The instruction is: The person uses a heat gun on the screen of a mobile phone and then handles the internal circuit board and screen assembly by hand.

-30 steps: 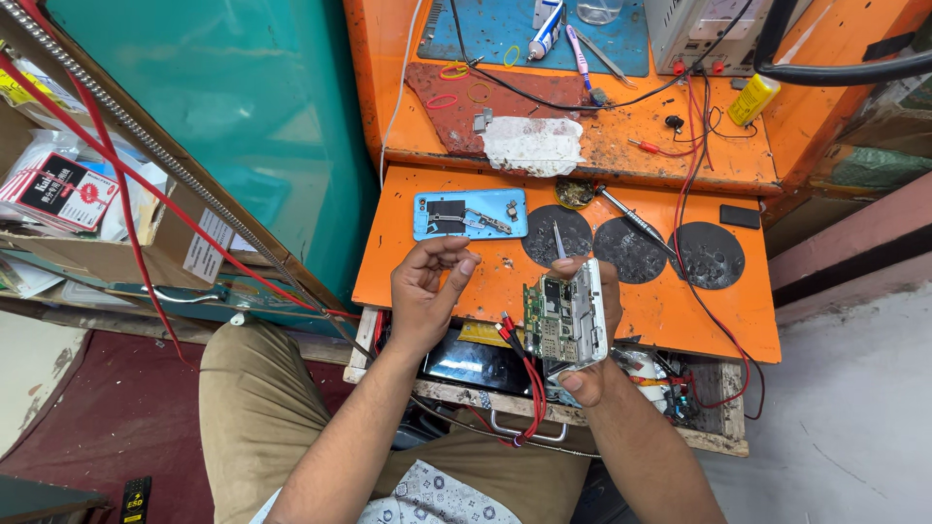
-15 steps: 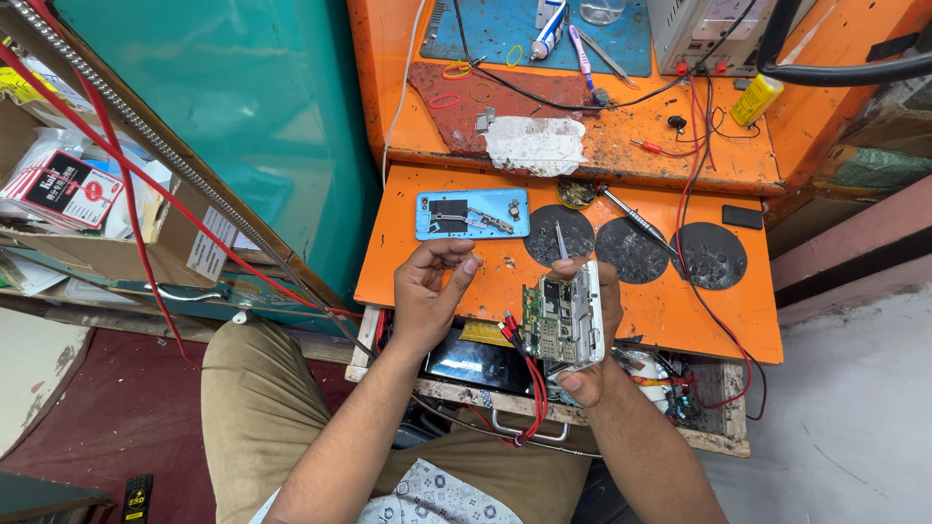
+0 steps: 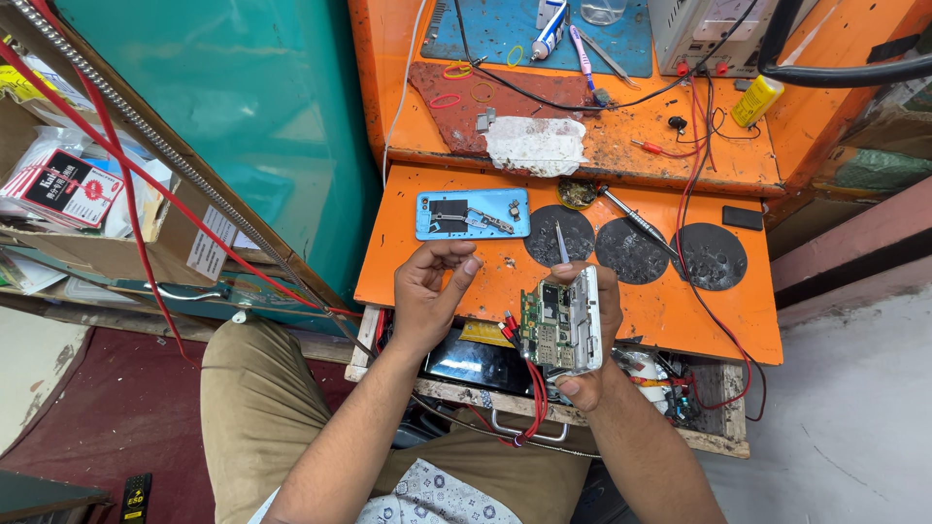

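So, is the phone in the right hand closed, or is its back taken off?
Opened. The phone in the right hand shows its bare green circuit board, with no back cover on it. The left hand is beside it, not touching.

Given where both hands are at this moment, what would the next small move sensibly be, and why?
Probably bring the left hand across to the opened phone. The right hand holds it upright with its circuit board facing left, tweezers pinched behind it, while the left hand's fingers are curled and apparently empty.

Two bare hands are in view, the left hand point(image 3: 427, 296) and the right hand point(image 3: 592, 330). One opened phone point(image 3: 561, 325). Three round black pads point(image 3: 629, 250) far on the orange shelf point(image 3: 680, 311). One blue tray point(image 3: 473, 213) at left.
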